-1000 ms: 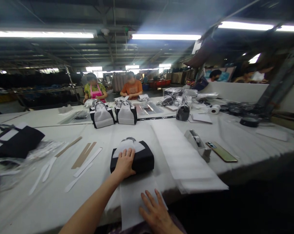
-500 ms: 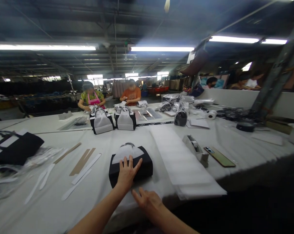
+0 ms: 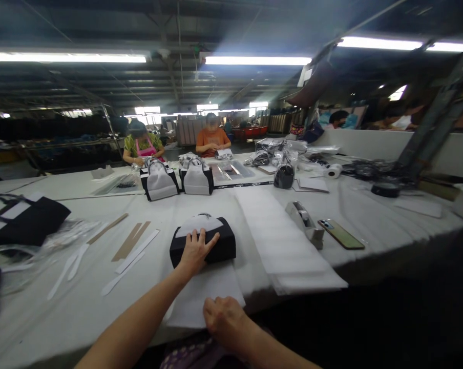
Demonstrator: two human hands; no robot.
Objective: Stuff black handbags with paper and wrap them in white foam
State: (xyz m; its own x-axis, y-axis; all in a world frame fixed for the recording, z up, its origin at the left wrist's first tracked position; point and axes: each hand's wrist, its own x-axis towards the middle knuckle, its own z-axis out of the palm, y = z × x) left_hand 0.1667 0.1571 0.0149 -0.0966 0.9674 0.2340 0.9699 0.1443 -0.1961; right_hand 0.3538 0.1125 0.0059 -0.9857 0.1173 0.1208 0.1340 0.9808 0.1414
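A small black-and-white bag [image 3: 219, 243] lies flat on the white table [image 3: 81, 318] in front of me. My left hand [image 3: 195, 252] rests on top of it with fingers spread, pressing it down. A white foam sheet [image 3: 206, 297] lies under the bag and hangs toward the table's near edge. My right hand [image 3: 226, 322] is at that sheet's near edge with fingers curled closed on it.
A stack of white foam sheets [image 3: 289, 246] lies right of the bag, then a tape dispenser [image 3: 306, 224] and a phone [image 3: 341, 234]. Card strips [image 3: 129, 246] lie to the left, a black bag [image 3: 24, 220] farther left. Two finished bags [image 3: 177, 179] stand across; two people sit behind them.
My right hand went from lying flat on the foam sheet to gripping its near edge. The left hand stayed on the bag, fingers spreading slightly.
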